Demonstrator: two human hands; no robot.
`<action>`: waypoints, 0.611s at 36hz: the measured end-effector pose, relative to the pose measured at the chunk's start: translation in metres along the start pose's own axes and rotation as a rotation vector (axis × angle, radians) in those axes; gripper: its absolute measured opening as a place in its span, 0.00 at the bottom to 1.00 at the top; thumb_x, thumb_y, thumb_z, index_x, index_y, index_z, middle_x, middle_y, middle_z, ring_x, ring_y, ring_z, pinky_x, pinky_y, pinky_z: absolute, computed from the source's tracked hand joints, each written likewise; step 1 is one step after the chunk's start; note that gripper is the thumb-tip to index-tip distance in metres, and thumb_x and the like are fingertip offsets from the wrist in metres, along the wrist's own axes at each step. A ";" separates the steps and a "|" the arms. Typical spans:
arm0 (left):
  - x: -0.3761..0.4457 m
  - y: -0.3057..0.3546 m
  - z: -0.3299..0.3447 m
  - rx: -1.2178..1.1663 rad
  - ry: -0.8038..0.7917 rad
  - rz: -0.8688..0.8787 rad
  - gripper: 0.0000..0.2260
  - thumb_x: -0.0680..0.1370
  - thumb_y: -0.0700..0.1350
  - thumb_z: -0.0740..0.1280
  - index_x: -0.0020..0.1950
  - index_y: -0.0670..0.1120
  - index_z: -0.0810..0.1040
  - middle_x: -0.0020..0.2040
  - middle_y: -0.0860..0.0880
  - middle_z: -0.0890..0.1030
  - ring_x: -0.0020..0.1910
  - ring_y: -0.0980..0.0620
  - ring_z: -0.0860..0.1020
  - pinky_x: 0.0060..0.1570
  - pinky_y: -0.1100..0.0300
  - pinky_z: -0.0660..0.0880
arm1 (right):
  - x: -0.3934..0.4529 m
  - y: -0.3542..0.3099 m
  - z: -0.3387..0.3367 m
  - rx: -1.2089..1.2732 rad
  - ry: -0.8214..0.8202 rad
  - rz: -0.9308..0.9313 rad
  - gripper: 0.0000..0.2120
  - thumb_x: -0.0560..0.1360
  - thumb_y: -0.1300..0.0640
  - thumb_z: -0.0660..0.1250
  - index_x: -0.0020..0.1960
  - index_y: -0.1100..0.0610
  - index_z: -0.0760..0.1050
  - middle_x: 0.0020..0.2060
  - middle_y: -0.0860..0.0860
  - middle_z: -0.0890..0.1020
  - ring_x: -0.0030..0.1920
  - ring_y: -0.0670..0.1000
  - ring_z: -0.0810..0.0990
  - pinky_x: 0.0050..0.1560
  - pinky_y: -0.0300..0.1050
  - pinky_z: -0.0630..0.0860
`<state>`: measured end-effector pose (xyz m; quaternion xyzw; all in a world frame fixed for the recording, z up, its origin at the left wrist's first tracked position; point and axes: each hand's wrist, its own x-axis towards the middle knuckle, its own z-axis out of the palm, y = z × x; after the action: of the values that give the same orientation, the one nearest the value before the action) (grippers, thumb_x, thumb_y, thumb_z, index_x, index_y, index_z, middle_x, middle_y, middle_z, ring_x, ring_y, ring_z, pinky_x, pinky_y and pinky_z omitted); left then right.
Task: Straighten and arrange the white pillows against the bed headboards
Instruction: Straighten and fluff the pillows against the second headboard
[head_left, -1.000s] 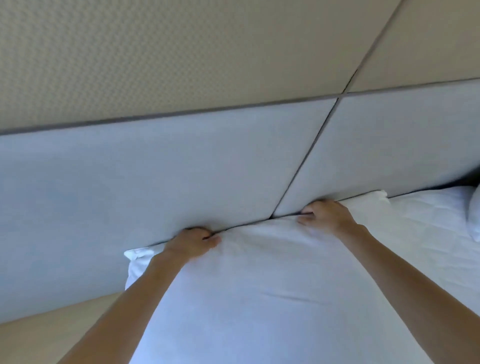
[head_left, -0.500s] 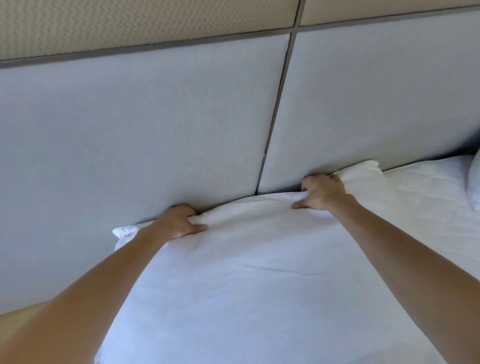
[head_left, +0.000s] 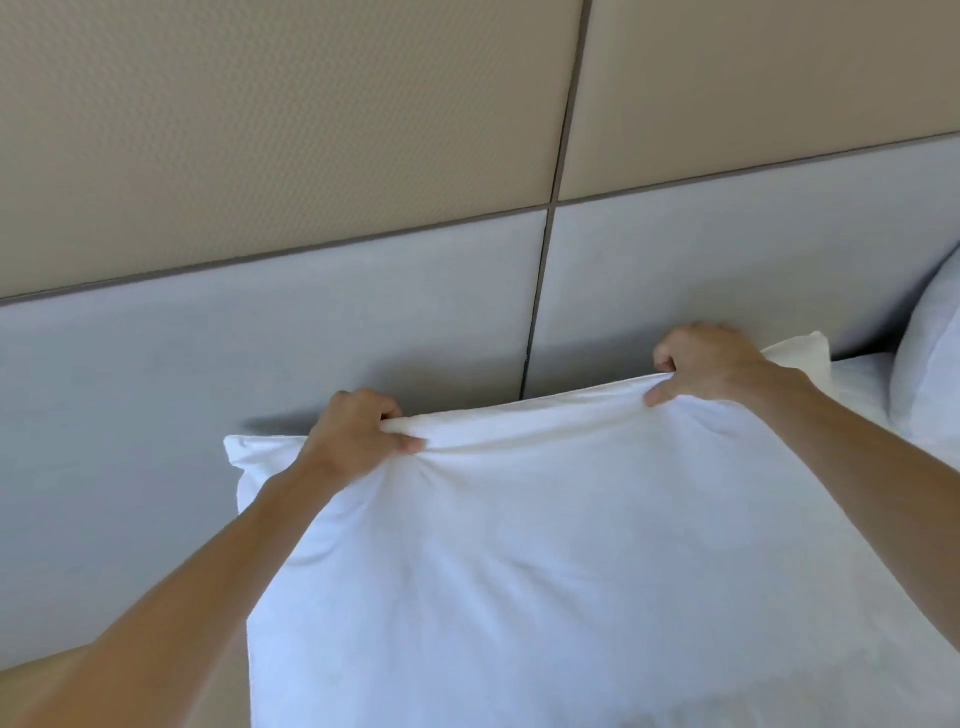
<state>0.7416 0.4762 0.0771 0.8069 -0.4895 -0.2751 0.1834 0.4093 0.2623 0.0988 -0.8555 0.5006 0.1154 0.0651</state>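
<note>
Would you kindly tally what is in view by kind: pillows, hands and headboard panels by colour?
White pillows: 2, the held pillow and a second pillow at the right edge
Hands: 2, left hand and right hand, both gripping the held pillow's top edge
Grey headboard panels: 2
Beige panels above: 2
Total: 8

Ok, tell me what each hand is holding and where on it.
Both grip the white pillow along its top edge: left hand near the left corner, right hand near the right.
</note>
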 end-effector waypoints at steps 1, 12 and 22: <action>-0.005 0.007 -0.008 0.000 0.016 0.014 0.13 0.68 0.51 0.77 0.31 0.49 0.76 0.36 0.47 0.78 0.38 0.49 0.75 0.33 0.59 0.67 | -0.007 0.001 -0.012 -0.004 0.016 0.005 0.25 0.63 0.40 0.78 0.32 0.55 0.66 0.28 0.48 0.72 0.33 0.45 0.68 0.34 0.43 0.57; -0.036 0.066 -0.077 0.002 0.267 0.160 0.08 0.69 0.41 0.76 0.38 0.45 0.78 0.33 0.51 0.76 0.34 0.53 0.73 0.32 0.61 0.67 | -0.025 -0.003 -0.094 0.016 0.256 0.040 0.28 0.63 0.35 0.77 0.31 0.55 0.65 0.28 0.48 0.72 0.36 0.53 0.72 0.38 0.44 0.62; -0.034 0.026 -0.084 0.262 0.296 0.217 0.12 0.69 0.46 0.76 0.50 0.48 0.78 0.47 0.52 0.75 0.48 0.47 0.76 0.49 0.50 0.75 | -0.008 0.010 -0.054 0.076 0.389 -0.014 0.17 0.66 0.45 0.77 0.44 0.48 0.71 0.43 0.44 0.73 0.52 0.51 0.73 0.50 0.48 0.63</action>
<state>0.7636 0.4973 0.1660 0.7979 -0.5728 -0.0666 0.1755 0.4036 0.2522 0.1528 -0.8619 0.5019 -0.0715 0.0003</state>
